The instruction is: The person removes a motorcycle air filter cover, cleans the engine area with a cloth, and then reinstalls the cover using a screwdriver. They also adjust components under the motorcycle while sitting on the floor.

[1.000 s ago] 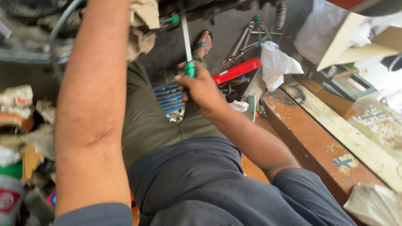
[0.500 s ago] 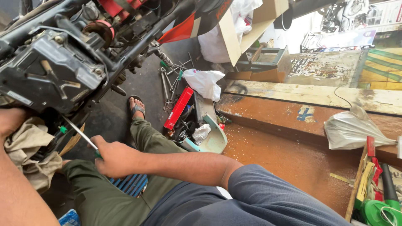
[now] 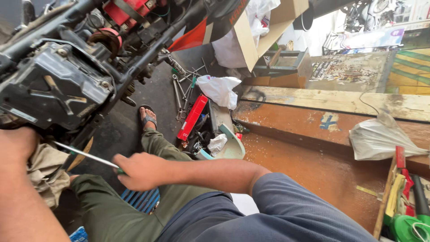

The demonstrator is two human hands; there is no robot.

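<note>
My right hand (image 3: 141, 171) grips the green handle of a screwdriver (image 3: 87, 155), whose metal shaft points left toward the underside of a black motorcycle engine block (image 3: 53, 92). My left hand (image 3: 15, 145) presses against the engine's lower left, beside a beige rag (image 3: 45, 172); its fingers are hidden, and I cannot tell whether it holds anything. I sit with olive-green trousers (image 3: 116, 210) and a sandalled foot (image 3: 148, 117) stretched under the machine.
Several wrenches (image 3: 183, 87) lie on the dark floor next to a red tool box (image 3: 192, 117) and a white plastic bag (image 3: 219, 89). A wooden step (image 3: 340, 101) carries another plastic bag (image 3: 378, 139). Cardboard box (image 3: 264, 27) above, green and red tools (image 3: 403, 201) at right.
The view swung from my lap up to the engine. My right hand with the screwdriver dropped from pointing upward and now aims its tip left under the engine.
</note>
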